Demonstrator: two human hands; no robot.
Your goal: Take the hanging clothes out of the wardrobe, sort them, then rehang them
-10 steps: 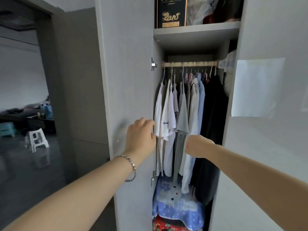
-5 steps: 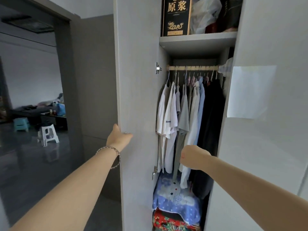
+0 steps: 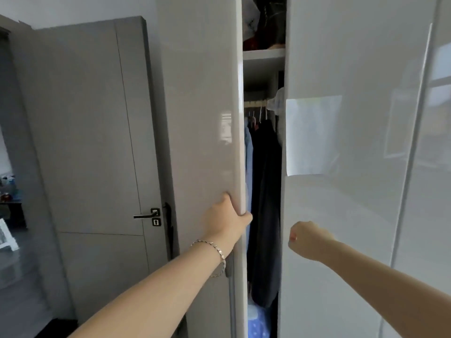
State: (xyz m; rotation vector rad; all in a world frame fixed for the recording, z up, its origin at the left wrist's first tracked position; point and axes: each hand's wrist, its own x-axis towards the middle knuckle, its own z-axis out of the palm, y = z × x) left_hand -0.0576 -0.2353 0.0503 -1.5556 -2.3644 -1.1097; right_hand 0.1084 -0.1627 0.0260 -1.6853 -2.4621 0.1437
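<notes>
The glossy white left wardrobe door (image 3: 205,118) now covers most of the opening. My left hand (image 3: 228,219), with a bracelet on its wrist, grips that door's right edge. Through the narrow gap I see a dark garment (image 3: 264,203) and a strip of light blue shirt (image 3: 248,152) hanging from the wooden rail (image 3: 255,103). My right hand (image 3: 306,240) is a closed fist in front of the right wardrobe door (image 3: 341,215), holding nothing. The white shirts are hidden behind the left door.
A grey room door (image 3: 92,132) with a black lever handle (image 3: 146,215) stands open at the left. The shelf (image 3: 263,54) above the rail carries bags. A blue patterned bundle (image 3: 257,320) lies at the wardrobe bottom.
The left door has swung from wide open to nearly closed, hiding most of the clothes. My left hand moved from the door's outer side to its right edge. My right hand drew back out of the wardrobe.
</notes>
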